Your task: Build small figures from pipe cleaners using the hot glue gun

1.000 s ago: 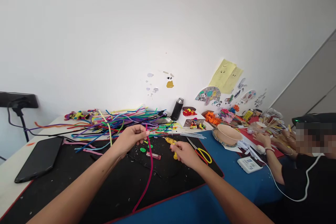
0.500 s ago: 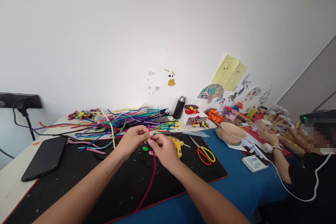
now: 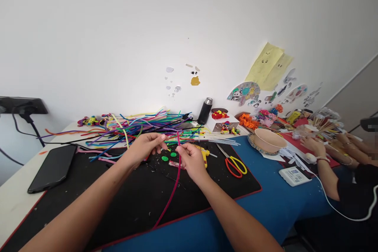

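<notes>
A magenta pipe cleaner (image 3: 171, 197) is pinched between the thumb and fingers of my right hand (image 3: 193, 161). Its short end stands up above the grip, and the long end curves down to the mat's front edge. My left hand (image 3: 146, 146) is just left of the pipe cleaner, apart from it, with loosely bent fingers and a gap below the thumb. A tiny yellow bit shows near its fingertips; whether it touches them is unclear. Small green pieces (image 3: 165, 158) lie on the black mat (image 3: 132, 201) between the hands. Behind my right hand is a yellow glue gun (image 3: 204, 153), partly hidden.
Scissors (image 3: 233, 163) with red and yellow handles lie right of the glue gun. A heap of pipe cleaners (image 3: 141, 126) lies along the wall beside a black flask (image 3: 205, 111). A phone (image 3: 52, 168) lies left, a bowl (image 3: 270, 140) right. A co-worker's hand (image 3: 314, 145) is farther right.
My hands have parted: the left has let go of the pipe cleaner and moved left, while the right still pinches it, slightly farther right. More green pieces show. The view has tilted down a little.
</notes>
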`<act>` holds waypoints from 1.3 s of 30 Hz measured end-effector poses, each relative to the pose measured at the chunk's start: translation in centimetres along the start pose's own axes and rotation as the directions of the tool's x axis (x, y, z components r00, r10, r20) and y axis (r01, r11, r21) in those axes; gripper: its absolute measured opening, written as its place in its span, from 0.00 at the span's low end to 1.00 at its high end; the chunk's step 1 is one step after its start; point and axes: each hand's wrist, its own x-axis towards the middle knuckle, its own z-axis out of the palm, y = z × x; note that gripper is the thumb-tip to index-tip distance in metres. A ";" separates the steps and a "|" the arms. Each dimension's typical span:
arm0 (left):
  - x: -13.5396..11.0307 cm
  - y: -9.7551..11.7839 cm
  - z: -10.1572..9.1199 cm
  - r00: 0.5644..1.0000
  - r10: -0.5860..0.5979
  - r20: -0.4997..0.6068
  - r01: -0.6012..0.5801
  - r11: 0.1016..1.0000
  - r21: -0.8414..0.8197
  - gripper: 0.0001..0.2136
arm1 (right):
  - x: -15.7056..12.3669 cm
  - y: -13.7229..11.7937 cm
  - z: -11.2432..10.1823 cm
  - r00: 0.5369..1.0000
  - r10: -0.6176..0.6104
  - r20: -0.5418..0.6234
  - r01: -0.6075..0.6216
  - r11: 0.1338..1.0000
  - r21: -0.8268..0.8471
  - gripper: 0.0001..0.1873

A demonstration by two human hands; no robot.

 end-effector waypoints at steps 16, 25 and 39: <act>3.2 -7.5 1.9 0.989 0.144 0.022 -0.117 0.695 0.709 0.15 | 1.7 3.4 -2.0 0.991 0.133 0.035 -0.137 0.959 0.250 0.27; 3.9 -7.9 3.7 0.981 0.149 0.124 -0.184 0.527 0.829 0.16 | 0.1 1.0 -2.2 0.976 0.193 0.098 -0.213 0.936 0.280 0.28; 3.9 -7.9 4.6 0.977 0.115 0.182 -0.215 0.497 0.840 0.08 | -0.5 0.6 -1.9 0.977 0.157 0.145 -0.190 0.949 0.254 0.27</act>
